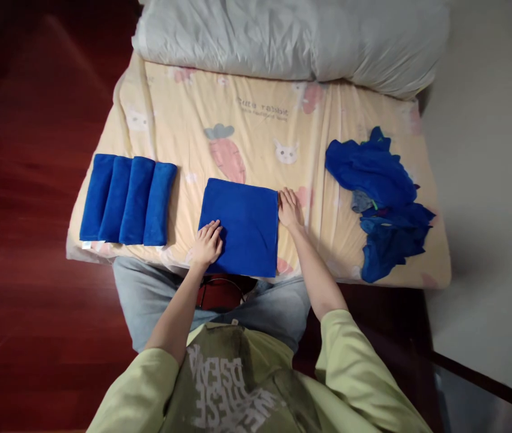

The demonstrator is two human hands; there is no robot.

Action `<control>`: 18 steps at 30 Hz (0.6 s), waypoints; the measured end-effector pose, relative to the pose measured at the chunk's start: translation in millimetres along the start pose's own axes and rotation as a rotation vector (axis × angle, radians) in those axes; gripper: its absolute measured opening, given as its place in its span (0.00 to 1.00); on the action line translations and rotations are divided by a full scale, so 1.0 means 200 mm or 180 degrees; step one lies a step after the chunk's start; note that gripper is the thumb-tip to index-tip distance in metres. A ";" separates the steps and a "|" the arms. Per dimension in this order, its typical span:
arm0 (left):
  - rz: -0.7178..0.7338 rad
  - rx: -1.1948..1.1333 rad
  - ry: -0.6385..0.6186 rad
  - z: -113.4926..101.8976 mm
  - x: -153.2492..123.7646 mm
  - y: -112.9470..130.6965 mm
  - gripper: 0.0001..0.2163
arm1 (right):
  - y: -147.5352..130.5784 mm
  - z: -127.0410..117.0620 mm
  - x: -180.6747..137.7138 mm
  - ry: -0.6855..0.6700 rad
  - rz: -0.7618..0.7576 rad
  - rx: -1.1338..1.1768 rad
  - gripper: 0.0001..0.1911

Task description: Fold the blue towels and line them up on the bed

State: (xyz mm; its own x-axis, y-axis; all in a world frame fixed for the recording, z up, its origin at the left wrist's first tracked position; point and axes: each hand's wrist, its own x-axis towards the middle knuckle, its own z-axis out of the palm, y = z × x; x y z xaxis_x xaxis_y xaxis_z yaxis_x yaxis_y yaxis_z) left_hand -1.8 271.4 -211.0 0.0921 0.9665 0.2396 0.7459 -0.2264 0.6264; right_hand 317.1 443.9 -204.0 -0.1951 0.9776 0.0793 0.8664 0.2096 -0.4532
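Observation:
A blue cloth (pixel 247 231) lies flat in a near-square at the front edge of the bed, between my hands. My left hand (pixel 208 243) rests on its left side, palm down with the fingers stretched out. At the cloth's upper right edge, my right hand (pixel 289 207) lies flat with its fingers extended, partly on the bed sheet. To the left, several blue cloths (pixel 136 200) lie rolled or folded into long strips, side by side. A crumpled heap of blue cloths (pixel 382 180) sits to the right, with a greyish piece showing among them.
The bed (pixel 184 108) has a cream sheet printed with carrots and rabbits. A pale grey quilt (pixel 283 39) is bunched along its far side. A white wall (pixel 485 180) stands on the right, and dark red wooden floor (pixel 26 210) runs along the left.

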 end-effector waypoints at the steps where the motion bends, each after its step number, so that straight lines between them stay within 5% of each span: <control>1: -0.0009 -0.0019 0.0011 0.00 0.00 0.00 0.19 | -0.01 0.00 -0.02 0.0189 0.0122 0.0113 0.28; 5: -0.0064 -0.0134 0.0033 0.01 0.02 -0.01 0.19 | -0.10 -0.01 -0.30 0.0984 0.0621 0.0835 0.22; 10: -0.0066 -0.0237 0.0136 -0.03 -0.05 0.00 0.16 | -0.22 -0.01 -0.90 0.0644 0.1259 0.1711 0.24; 14: -0.0727 -0.0225 0.0681 -0.13 -0.38 0.02 0.14 | -0.28 0.01 -1.28 0.0430 0.1424 0.1838 0.23; 18: -0.1520 -0.0649 0.0756 -0.24 -0.71 -0.01 0.16 | -0.34 0.05 -1.42 0.0383 0.1461 0.1988 0.23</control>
State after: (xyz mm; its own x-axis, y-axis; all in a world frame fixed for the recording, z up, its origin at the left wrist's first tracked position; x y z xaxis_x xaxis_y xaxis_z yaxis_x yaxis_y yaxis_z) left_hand -47.5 129.2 -209.6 -0.3924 0.9189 0.0400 0.5238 0.1875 0.8310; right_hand 308.6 152.4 -205.4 0.2020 0.9666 -0.1575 0.4223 -0.2311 -0.8765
